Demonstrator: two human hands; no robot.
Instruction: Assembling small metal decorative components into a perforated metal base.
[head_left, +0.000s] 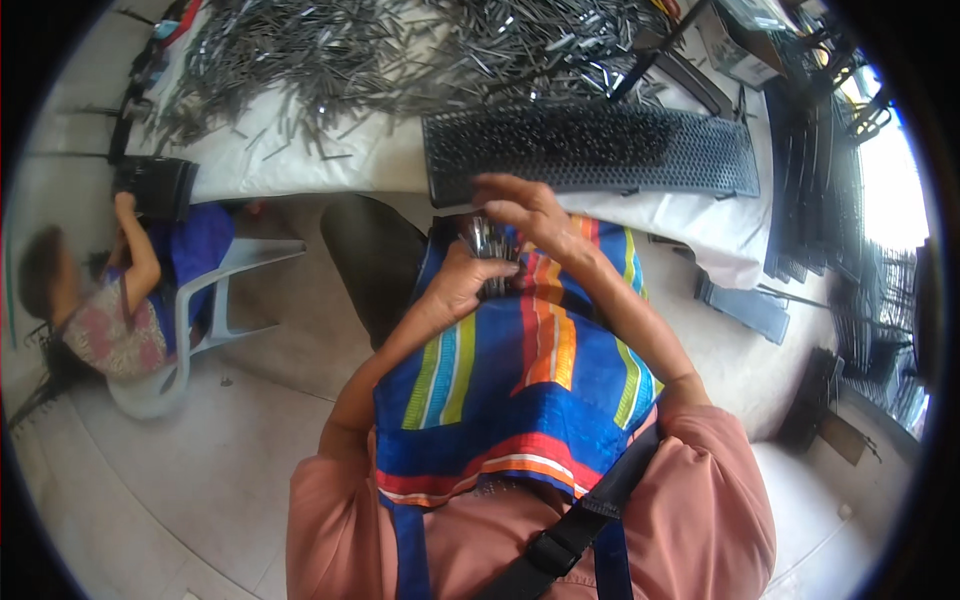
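Observation:
My left hand is closed around a bundle of thin, shiny dark metal strips, which it holds over my lap. Just above and to the right of the bundle is my right hand. Its fingers are stretched out and a little blurred, and I see nothing held in them. They reach toward the near edge of a black perforated panel lying on the table's front edge. The striped blue apron covers my lap beneath both hands.
A large heap of loose metal strips spreads over the white-covered table. At the left a person sits on a pale plastic chair, holding a black part. Dark racks are stacked at the right.

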